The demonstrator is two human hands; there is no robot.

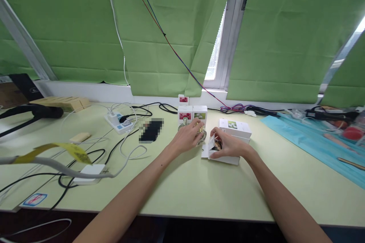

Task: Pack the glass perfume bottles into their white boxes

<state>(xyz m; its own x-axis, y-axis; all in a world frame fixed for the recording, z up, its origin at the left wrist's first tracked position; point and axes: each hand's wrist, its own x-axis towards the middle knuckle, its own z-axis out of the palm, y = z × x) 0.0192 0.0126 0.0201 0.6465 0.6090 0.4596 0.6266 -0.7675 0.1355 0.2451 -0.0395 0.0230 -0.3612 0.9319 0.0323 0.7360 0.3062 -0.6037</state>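
head view: right hand (228, 143) is clamped on an open white box (231, 160) on the pale table (182, 193), flap (204, 151) leftward, printed carton (241, 127) just behind, while left hand (188, 135) curls over a shiny item (203, 137), grip unclear, before two small picture boxes (200, 109).

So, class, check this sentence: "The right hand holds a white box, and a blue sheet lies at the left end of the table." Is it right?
Not quite: the blue sheet lies at the right end of the table, as the head view shows. The right hand does hold a white box.
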